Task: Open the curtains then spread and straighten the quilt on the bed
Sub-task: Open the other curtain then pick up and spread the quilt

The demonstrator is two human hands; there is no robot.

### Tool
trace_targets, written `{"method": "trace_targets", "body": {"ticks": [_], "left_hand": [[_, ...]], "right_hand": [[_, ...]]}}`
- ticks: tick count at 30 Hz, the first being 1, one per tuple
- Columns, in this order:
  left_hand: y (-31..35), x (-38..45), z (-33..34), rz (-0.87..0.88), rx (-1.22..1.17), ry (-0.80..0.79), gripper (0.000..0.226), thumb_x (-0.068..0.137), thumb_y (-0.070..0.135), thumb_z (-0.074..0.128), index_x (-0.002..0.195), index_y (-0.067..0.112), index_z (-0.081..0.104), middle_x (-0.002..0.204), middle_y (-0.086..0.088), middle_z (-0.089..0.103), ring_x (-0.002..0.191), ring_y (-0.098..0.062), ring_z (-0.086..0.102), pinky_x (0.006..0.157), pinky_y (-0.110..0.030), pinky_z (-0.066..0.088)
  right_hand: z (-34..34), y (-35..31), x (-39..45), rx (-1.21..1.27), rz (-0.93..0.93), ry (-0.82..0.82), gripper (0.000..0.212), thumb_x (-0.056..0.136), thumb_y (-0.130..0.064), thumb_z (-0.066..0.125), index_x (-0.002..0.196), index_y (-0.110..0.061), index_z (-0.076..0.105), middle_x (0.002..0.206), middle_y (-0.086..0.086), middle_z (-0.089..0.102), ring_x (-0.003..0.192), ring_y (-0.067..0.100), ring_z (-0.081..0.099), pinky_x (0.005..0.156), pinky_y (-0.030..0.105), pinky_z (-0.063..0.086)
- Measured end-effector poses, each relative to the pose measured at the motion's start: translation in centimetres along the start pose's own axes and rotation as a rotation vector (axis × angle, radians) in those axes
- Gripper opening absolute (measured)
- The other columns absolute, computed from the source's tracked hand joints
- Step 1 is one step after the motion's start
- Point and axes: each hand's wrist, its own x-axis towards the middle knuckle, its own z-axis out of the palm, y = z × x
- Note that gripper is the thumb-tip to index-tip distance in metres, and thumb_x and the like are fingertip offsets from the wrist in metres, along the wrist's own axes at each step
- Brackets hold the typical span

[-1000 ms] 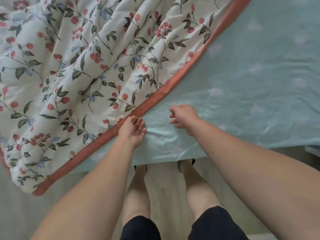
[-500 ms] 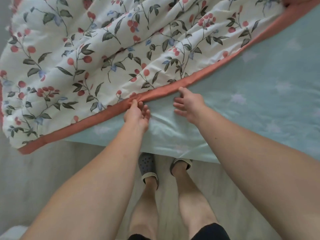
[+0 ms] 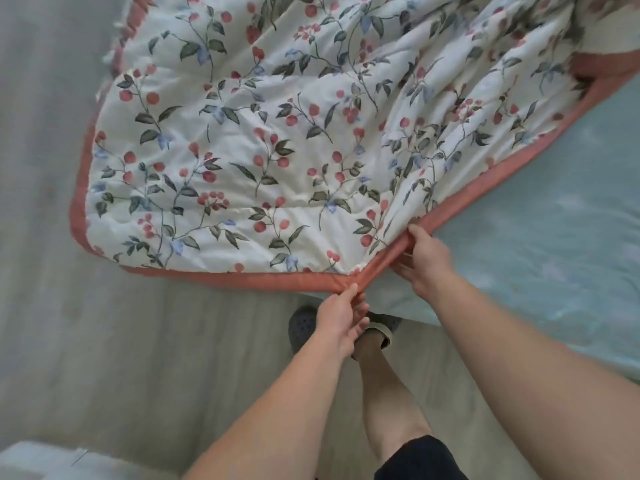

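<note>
The white quilt (image 3: pixel 263 150) with red berries, green leaves and a terracotta border fills the upper half of the head view, wrinkled toward the right. Its left part hangs out past the bed over the floor. The bed (image 3: pixel 540 244) on the right wears a pale green sheet. My left hand (image 3: pixel 341 318) pinches the terracotta border at the quilt's lowest point, off the bed's edge. My right hand (image 3: pixel 427 259) grips the same border a little farther up, over the sheet. No curtains are in view.
Pale wood-look floor (image 3: pixel 121 341) runs along the left and bottom. My legs and grey slippers (image 3: pixel 303 327) stand at the bed's edge. A white object (image 3: pixel 31 460) shows at the bottom left corner.
Both hands closed on the border and drew it toward me and past the bed's edge. The quilt's left part now hangs over the floor, and the view has shifted left.
</note>
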Motion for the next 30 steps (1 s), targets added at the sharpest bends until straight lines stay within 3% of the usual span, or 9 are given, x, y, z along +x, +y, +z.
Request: {"method": "trace_targets", "body": {"ticks": [2, 5, 8, 13, 16, 20, 24, 27, 30], "left_hand": [[-0.2, -0.3, -0.9, -0.012, 0.009, 0.007, 0.018, 0.102, 0.027, 0.067, 0.110, 0.010, 0.069, 0.089, -0.002, 0.073, 0.066, -0.011, 0.066, 0.056, -0.025, 0.051], [-0.2, 0.1, -2.7, 0.003, -0.019, 0.077, 0.024, 0.101, 0.028, 0.067, 0.121, 0.014, 0.067, 0.110, -0.006, 0.077, 0.076, -0.016, 0.073, 0.056, -0.027, 0.054], [-0.4, -0.9, -2.2, -0.020, -0.110, -0.006, 0.018, 0.103, 0.036, 0.065, 0.114, 0.022, 0.069, 0.115, -0.004, 0.073, 0.098, -0.018, 0.071, 0.075, -0.032, 0.053], [-3.0, -1.9, 2.1, -0.035, -0.147, -0.136, 0.019, 0.104, 0.030, 0.062, 0.094, 0.018, 0.072, 0.072, 0.007, 0.074, 0.078, -0.010, 0.062, 0.069, -0.028, 0.044], [-4.6, -1.2, 3.4, -0.037, -0.220, -0.101, 0.010, 0.104, 0.024, 0.064, 0.098, 0.018, 0.070, 0.070, 0.007, 0.071, 0.075, -0.010, 0.059, 0.066, -0.028, 0.042], [-7.6, 0.0, 2.7, -0.053, -0.262, -0.005, 0.006, 0.101, 0.027, 0.066, 0.103, 0.022, 0.070, 0.087, 0.004, 0.066, 0.083, -0.013, 0.060, 0.070, -0.030, 0.044], [-8.8, 0.9, 3.6, 0.009, -0.312, 0.047, 0.015, 0.103, 0.030, 0.063, 0.113, 0.022, 0.069, 0.113, 0.001, 0.070, 0.106, -0.015, 0.064, 0.086, -0.037, 0.048], [-8.9, 0.0, 6.9, 0.009, -0.327, -0.069, 0.040, 0.104, 0.049, 0.057, 0.134, 0.023, 0.059, 0.130, -0.002, 0.069, 0.126, -0.019, 0.060, 0.104, -0.039, 0.045], [-10.3, -1.6, 13.3, -0.025, -0.236, -0.238, 0.045, 0.101, 0.059, 0.054, 0.135, 0.028, 0.054, 0.135, -0.003, 0.064, 0.131, -0.019, 0.054, 0.118, -0.041, 0.037]], "right_hand": [[-0.3, 0.4, -0.5, -0.015, -0.017, 0.091, 0.007, 0.104, -0.023, 0.062, 0.104, -0.017, 0.060, 0.102, 0.013, 0.072, 0.085, 0.026, 0.070, 0.073, 0.041, 0.062], [-1.4, 2.7, -2.3, -0.140, 0.038, 0.121, 0.010, 0.103, -0.017, 0.063, 0.096, -0.016, 0.056, 0.090, 0.010, 0.067, 0.073, 0.022, 0.064, 0.070, 0.039, 0.059], [-3.1, 5.6, -4.3, -0.224, 0.127, 0.074, 0.011, 0.100, -0.020, 0.067, 0.098, -0.016, 0.056, 0.085, 0.009, 0.066, 0.068, 0.021, 0.062, 0.070, 0.039, 0.058], [-5.7, 6.9, -5.9, -0.198, 0.132, 0.006, 0.013, 0.096, -0.022, 0.071, 0.100, -0.015, 0.060, 0.091, 0.011, 0.067, 0.072, 0.021, 0.061, 0.066, 0.035, 0.048], [-6.9, 4.8, -4.2, -0.094, 0.162, -0.019, 0.009, 0.099, -0.016, 0.066, 0.106, -0.010, 0.067, 0.098, 0.013, 0.071, 0.085, 0.026, 0.069, 0.074, 0.038, 0.055], [-8.0, -0.9, 0.4, 0.176, 0.090, -0.051, 0.016, 0.105, -0.019, 0.063, 0.116, -0.007, 0.067, 0.103, 0.012, 0.077, 0.091, 0.026, 0.074, 0.079, 0.042, 0.064], [-10.9, -4.8, 3.8, 0.152, 0.023, -0.027, 0.027, 0.103, -0.020, 0.065, 0.128, -0.011, 0.065, 0.109, 0.010, 0.076, 0.093, 0.027, 0.072, 0.084, 0.045, 0.063], [-13.9, -3.4, 2.7, 0.031, 0.038, -0.003, 0.008, 0.101, -0.022, 0.067, 0.106, -0.018, 0.063, 0.099, 0.007, 0.072, 0.090, 0.024, 0.067, 0.080, 0.040, 0.059], [-17.9, -0.9, 0.1, -0.072, 0.091, -0.037, 0.013, 0.097, -0.029, 0.071, 0.096, -0.020, 0.061, 0.097, 0.007, 0.071, 0.087, 0.020, 0.062, 0.073, 0.033, 0.047]]}}
